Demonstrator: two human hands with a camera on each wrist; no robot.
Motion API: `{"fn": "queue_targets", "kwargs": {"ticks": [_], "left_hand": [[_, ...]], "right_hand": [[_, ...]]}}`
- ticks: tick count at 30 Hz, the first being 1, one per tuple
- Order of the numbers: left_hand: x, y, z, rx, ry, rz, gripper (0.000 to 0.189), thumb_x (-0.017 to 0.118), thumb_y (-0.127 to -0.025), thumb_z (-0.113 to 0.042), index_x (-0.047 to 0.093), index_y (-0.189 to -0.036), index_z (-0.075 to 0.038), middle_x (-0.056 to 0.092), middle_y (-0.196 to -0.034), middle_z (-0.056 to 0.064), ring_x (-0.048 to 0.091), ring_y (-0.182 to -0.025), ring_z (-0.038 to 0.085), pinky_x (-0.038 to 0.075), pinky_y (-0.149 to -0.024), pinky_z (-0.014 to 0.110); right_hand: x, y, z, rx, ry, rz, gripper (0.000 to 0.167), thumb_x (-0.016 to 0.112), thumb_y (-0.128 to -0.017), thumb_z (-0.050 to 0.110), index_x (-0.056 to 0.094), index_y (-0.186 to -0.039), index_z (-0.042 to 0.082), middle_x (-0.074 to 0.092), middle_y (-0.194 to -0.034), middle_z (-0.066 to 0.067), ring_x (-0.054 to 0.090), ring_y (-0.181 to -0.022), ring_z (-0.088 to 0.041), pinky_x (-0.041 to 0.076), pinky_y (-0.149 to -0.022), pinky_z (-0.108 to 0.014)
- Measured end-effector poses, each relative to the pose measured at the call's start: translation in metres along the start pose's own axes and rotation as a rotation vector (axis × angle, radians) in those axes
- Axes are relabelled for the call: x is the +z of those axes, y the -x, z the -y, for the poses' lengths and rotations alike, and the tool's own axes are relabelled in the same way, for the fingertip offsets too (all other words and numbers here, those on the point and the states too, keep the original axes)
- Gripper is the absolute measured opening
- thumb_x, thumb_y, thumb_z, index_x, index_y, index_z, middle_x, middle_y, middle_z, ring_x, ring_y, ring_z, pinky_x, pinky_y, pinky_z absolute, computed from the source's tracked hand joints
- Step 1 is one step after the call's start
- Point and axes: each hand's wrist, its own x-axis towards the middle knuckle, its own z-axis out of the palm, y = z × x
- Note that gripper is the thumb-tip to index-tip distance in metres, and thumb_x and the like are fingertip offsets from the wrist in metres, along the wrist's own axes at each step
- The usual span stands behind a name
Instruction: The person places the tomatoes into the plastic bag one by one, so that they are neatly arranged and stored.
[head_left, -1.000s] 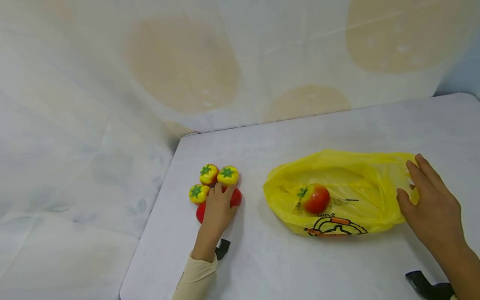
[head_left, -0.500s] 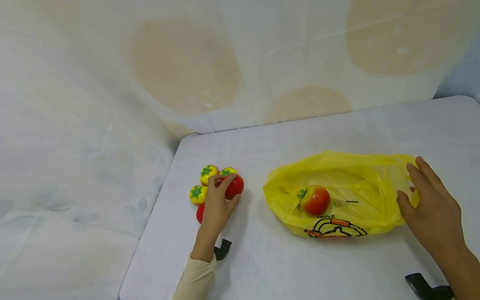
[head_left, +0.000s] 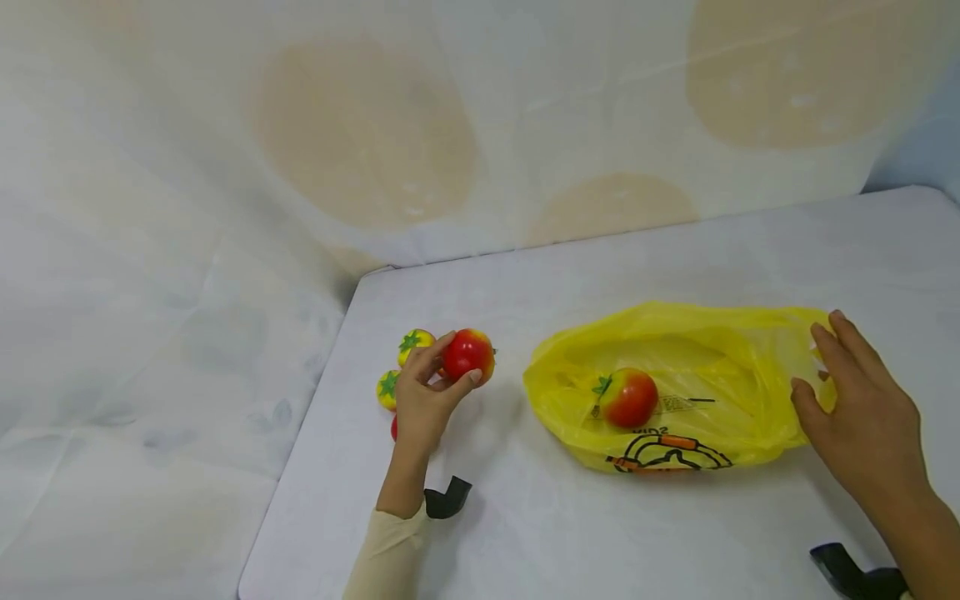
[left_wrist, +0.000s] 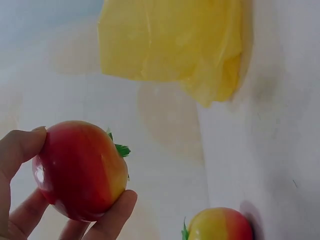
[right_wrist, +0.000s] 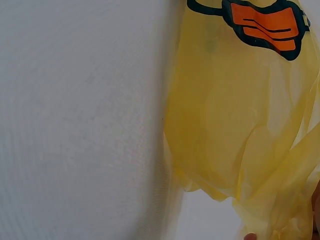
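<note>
1 red tomato (head_left: 628,398) is already in the yellow bag (head_left: 720,354), right of the frame's middle. The left hand (head_left: 423,406) grips a second tomato (head_left: 468,357) near the middle, outside the bag. At least 3 more tomatoes (head_left: 416,338) on its left look left to do, so the job seems barely begun. The right hand (head_left: 873,408) has its fingers spread by the bag's right end.

White table (head_left: 570,533) bears a yellow bag (head_left: 738,362); left of it, clustered fruits (head_left: 387,389)
</note>
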Motion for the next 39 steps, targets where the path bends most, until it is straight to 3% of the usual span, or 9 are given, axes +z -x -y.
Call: {"fn": "queue_targets", "kwargs": {"ticks": [4, 8, 12, 15, 18, 21, 24, 29, 39], "left_hand": [[0.004, -0.002, -0.005, 0.021, -0.016, 0.027, 0.055, 0.084, -0.078, -0.017, 0.065, -0.129, -0.027, 0.057, -0.115, 0.003, 0.059, -0.114, 0.021, 0.057, -0.086, 0.031], [0.010, -0.005, -0.012, 0.101, -0.067, 0.071, 0.054, 0.083, -0.079, -0.017, 0.064, -0.129, -0.026, 0.056, -0.123, 0.001, 0.057, -0.116, 0.021, 0.057, -0.088, 0.036], [0.017, -0.008, -0.018, 0.262, -0.222, 0.127, 0.055, 0.080, -0.082, -0.016, 0.058, -0.132, -0.022, 0.050, -0.143, -0.001, 0.053, -0.126, 0.023, 0.055, -0.091, 0.039], [0.023, -0.009, -0.023, 0.417, -0.383, 0.167, 0.056, 0.077, -0.085, -0.016, 0.055, -0.136, -0.023, 0.046, -0.149, 0.003, 0.052, -0.129, 0.025, 0.054, -0.094, 0.038], [0.028, -0.009, -0.030, 0.536, -0.485, 0.216, 0.054, 0.074, -0.087, -0.014, 0.057, -0.137, -0.025, 0.044, -0.149, 0.007, 0.049, -0.131, 0.028, 0.052, -0.097, 0.038], [0.031, -0.007, -0.034, 0.621, -0.535, 0.231, 0.053, 0.074, -0.088, -0.010, 0.058, -0.136, -0.026, 0.038, -0.153, 0.009, 0.044, -0.134, 0.029, 0.051, -0.099, 0.039], [0.034, -0.008, -0.037, 0.702, -0.545, 0.205, 0.051, 0.074, -0.087, -0.009, 0.059, -0.135, -0.022, 0.036, -0.155, 0.008, 0.042, -0.136, 0.028, 0.050, -0.100, 0.039], [0.037, -0.010, -0.045, 0.783, -0.537, 0.197, 0.050, 0.073, -0.087, -0.010, 0.059, -0.135, -0.017, 0.041, -0.153, 0.007, 0.044, -0.134, 0.025, 0.051, -0.100, 0.036], [0.052, -0.015, -0.065, 0.858, -0.553, 0.284, 0.051, 0.073, -0.087, -0.007, 0.058, -0.134, -0.018, 0.042, -0.151, 0.009, 0.043, -0.133, 0.024, 0.050, -0.101, 0.032]], "right_hand": [[0.000, -0.001, 0.000, -0.020, -0.008, -0.008, 0.070, 0.065, -0.082, -0.010, 0.036, -0.146, -0.008, 0.028, -0.158, -0.021, 0.041, -0.133, -0.048, 0.029, -0.109, -0.058], [0.000, -0.001, 0.000, -0.030, -0.015, -0.006, 0.071, 0.066, -0.082, -0.010, 0.036, -0.146, -0.008, 0.029, -0.157, -0.022, 0.033, -0.141, -0.042, 0.028, -0.109, -0.058], [0.001, -0.001, 0.000, -0.027, -0.014, -0.003, 0.071, 0.066, -0.082, -0.009, 0.036, -0.146, -0.007, 0.029, -0.157, -0.021, 0.037, -0.138, -0.045, 0.031, -0.107, -0.060], [0.001, 0.000, -0.001, -0.028, -0.013, -0.005, 0.071, 0.066, -0.082, -0.009, 0.037, -0.146, -0.006, 0.029, -0.158, -0.020, 0.041, -0.133, -0.048, 0.033, -0.104, -0.063], [0.001, 0.000, -0.002, -0.025, -0.010, -0.005, 0.071, 0.066, -0.082, -0.009, 0.036, -0.146, -0.006, 0.028, -0.158, -0.020, 0.041, -0.132, -0.048, 0.033, -0.104, -0.063], [0.000, 0.000, -0.002, -0.021, -0.007, -0.008, 0.071, 0.066, -0.082, -0.009, 0.036, -0.147, -0.006, 0.028, -0.158, -0.020, 0.043, -0.129, -0.050, 0.033, -0.104, -0.062], [-0.001, 0.000, -0.003, -0.020, -0.006, -0.012, 0.072, 0.067, -0.082, -0.010, 0.036, -0.147, -0.006, 0.028, -0.158, -0.020, 0.043, -0.129, -0.050, 0.032, -0.104, -0.062], [-0.001, 0.000, -0.002, -0.014, 0.000, -0.002, 0.073, 0.066, -0.083, -0.009, 0.034, -0.148, -0.006, 0.025, -0.159, -0.019, 0.038, -0.136, -0.046, 0.030, -0.107, -0.060], [0.000, 0.000, -0.002, -0.013, -0.010, -0.006, 0.073, 0.066, -0.082, -0.010, 0.035, -0.147, -0.007, 0.026, -0.159, -0.020, 0.040, -0.133, -0.048, 0.030, -0.107, -0.061]]}}
